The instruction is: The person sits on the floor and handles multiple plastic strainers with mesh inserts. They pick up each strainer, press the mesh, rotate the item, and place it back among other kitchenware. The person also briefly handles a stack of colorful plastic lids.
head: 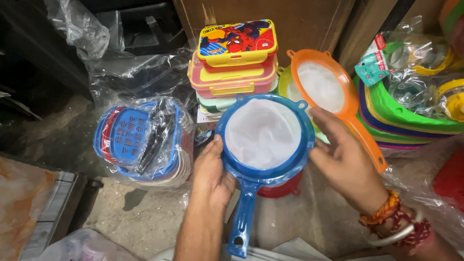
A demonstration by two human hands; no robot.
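A blue plastic strainer (263,133) with white mesh and a long blue handle sits on top of a red item in the middle. My left hand (210,171) grips its left rim with the thumb on the edge. My right hand (340,154) touches its right rim, fingers spread, with bangles and threads on the wrist. An orange strainer (323,87) with white mesh leans just behind, its handle running down to the right past my right hand.
A stack of colourful lunch boxes (237,58) stands behind the strainers. A plastic bag of blue and red baskets (140,140) lies on the left. Stacked coloured trays (401,116) and bagged plastic goods fill the right. Bare concrete floor (130,212) shows at lower left.
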